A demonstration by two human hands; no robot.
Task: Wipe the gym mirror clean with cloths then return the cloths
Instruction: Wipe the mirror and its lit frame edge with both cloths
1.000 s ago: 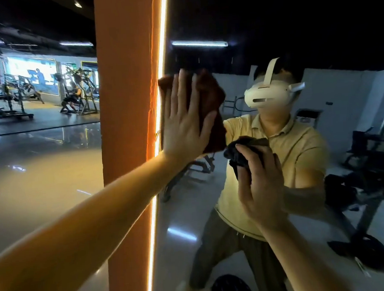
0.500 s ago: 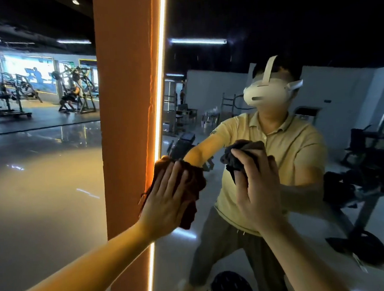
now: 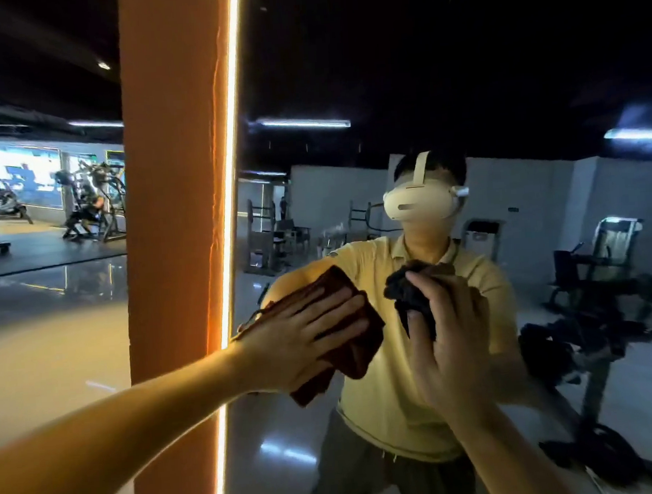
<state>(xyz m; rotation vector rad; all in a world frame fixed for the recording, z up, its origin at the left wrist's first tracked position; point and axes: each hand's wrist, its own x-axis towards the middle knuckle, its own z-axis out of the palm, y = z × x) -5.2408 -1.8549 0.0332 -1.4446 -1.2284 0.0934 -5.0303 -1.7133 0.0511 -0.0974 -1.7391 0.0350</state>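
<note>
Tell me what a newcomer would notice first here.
The left hand, at centre, presses a rust-brown folded cloth flat against the large wall mirror. Just right of it, the right hand holds a dark bunched cloth in a curled grip. A glowing vertical light strip runs along the tall orange pillar at the mirror's left edge.

The left hand (image 3: 303,336) covers the middle of the brown cloth (image 3: 358,355); the right hand (image 3: 450,338) hides the lower part of the dark cloth (image 3: 401,286). The mirror (image 3: 420,69) runs off the top, right and bottom edges. Distant gym machines (image 3: 89,211) are too small to identify.
</note>
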